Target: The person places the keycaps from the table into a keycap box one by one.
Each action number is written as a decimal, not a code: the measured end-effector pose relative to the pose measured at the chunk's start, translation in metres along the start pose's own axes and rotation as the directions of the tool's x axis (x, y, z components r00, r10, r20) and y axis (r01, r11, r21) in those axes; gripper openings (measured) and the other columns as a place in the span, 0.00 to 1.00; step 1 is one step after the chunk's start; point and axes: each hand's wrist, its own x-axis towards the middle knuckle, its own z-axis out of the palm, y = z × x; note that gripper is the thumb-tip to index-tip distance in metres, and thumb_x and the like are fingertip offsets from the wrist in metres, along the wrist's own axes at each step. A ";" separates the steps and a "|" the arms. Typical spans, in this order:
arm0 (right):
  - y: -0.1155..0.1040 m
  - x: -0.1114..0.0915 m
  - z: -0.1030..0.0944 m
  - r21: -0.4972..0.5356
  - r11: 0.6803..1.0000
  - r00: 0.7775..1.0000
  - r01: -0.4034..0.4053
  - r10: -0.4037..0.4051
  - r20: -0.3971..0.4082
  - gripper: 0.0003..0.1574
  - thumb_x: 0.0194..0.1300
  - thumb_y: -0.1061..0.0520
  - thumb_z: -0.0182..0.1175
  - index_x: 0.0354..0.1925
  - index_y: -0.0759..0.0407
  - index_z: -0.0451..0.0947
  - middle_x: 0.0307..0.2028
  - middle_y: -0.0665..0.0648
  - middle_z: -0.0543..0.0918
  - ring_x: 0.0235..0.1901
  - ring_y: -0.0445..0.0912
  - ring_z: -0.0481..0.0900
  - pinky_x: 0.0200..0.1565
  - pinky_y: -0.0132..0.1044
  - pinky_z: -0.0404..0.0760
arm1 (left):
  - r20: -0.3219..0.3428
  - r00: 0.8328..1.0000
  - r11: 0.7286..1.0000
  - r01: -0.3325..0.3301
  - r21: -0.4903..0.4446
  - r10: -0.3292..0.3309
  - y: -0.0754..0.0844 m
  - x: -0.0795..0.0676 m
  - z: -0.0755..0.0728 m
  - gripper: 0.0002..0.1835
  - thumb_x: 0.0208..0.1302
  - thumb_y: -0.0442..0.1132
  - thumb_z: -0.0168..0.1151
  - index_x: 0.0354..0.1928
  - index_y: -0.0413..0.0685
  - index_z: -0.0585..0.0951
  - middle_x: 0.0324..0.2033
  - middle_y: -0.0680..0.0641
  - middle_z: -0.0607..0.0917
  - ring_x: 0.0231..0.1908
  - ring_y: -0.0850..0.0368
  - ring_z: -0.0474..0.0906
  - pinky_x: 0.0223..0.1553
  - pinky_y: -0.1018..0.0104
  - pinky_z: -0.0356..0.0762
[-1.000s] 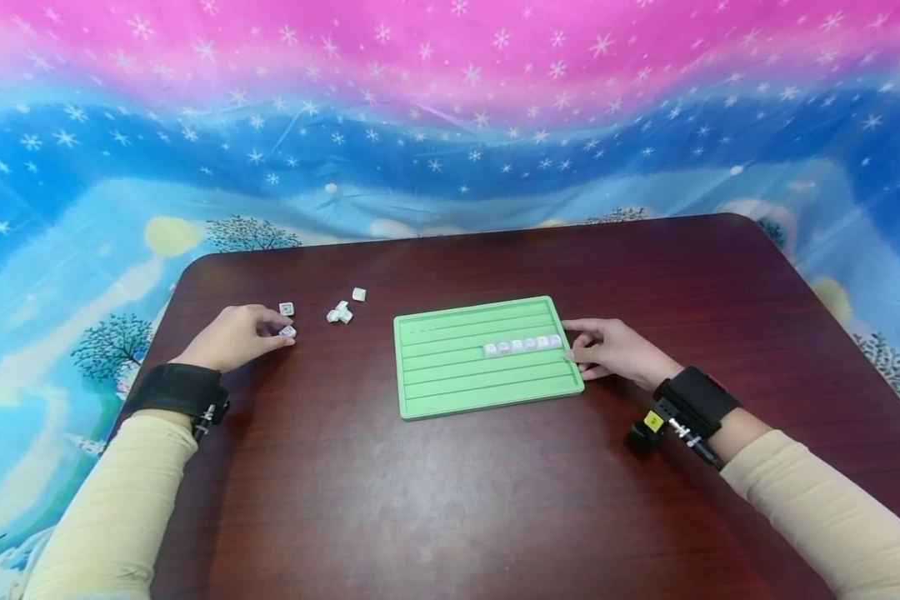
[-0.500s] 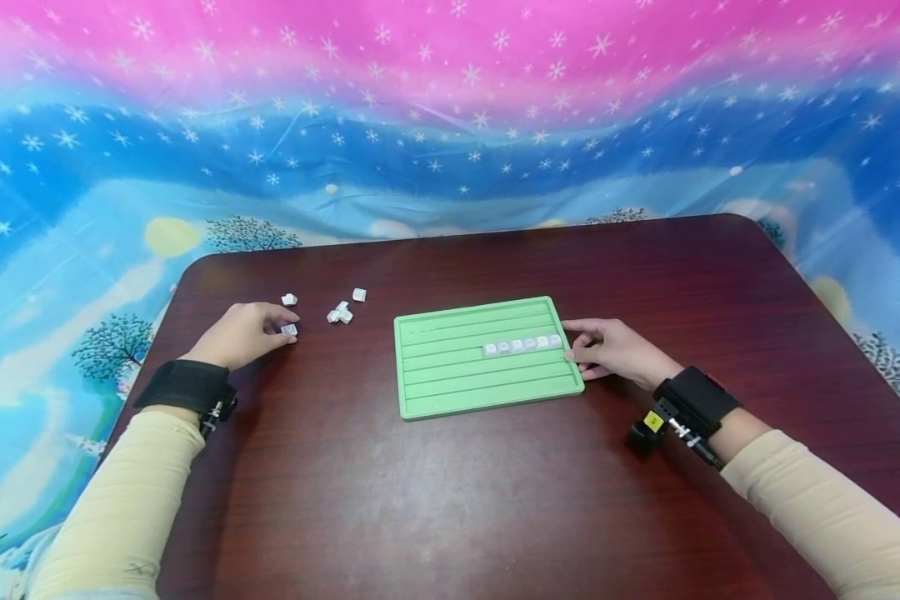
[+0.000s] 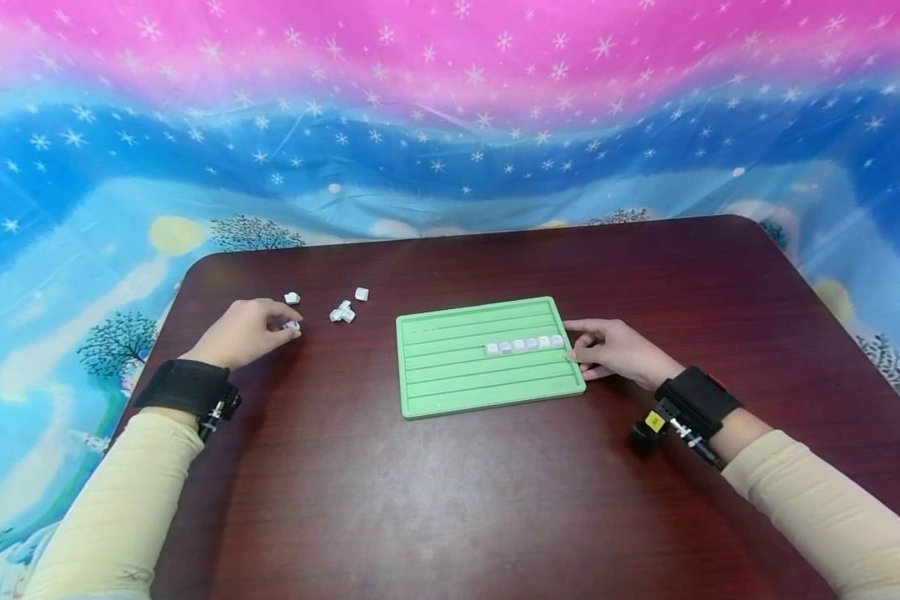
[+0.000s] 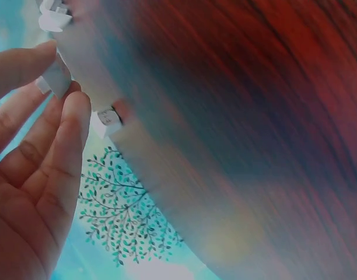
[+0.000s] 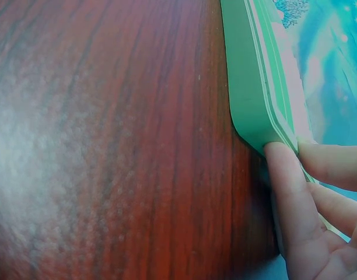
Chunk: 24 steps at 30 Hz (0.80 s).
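Observation:
My left hand (image 3: 249,333) pinches a white keycap (image 4: 57,79) between thumb and fingertips, close over the left part of the table. Just behind it lies another white keycap (image 3: 292,297), with a dark marking on its top in the left wrist view. At the right end of a green ridged tray (image 3: 450,390), my right hand (image 3: 618,353) grips the short edge, thumb on the rim and fingers against the outer side. A row of several pale keycaps (image 3: 519,345) sits in one of the tray's channels, against its right end.
A small cluster of white keycaps (image 3: 342,312) lies between the left hand and the tray, and a single keycap (image 3: 362,294) is slightly farther back. Dark wooden table (image 3: 435,500) extends underneath, its back edge against a patterned cloth (image 3: 450,150).
The keycap pinched by my left hand has tilted and shifted slightly back. The loose keycap behind it has turned from its hollow side and moved a little. My right hand and the tray hold still.

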 end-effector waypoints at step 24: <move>0.002 0.000 -0.001 0.001 1.000 1.000 0.005 -0.005 -0.003 0.43 0.73 0.65 0.61 0.78 0.70 0.54 0.41 0.64 0.75 0.37 0.46 0.85 0.41 0.39 0.86 | -0.054 0.997 0.992 0.048 -0.120 -0.055 0.026 0.002 0.007 0.09 0.65 0.31 0.66 0.47 0.37 0.85 0.42 0.38 0.86 0.42 0.43 0.83 0.44 0.46 0.81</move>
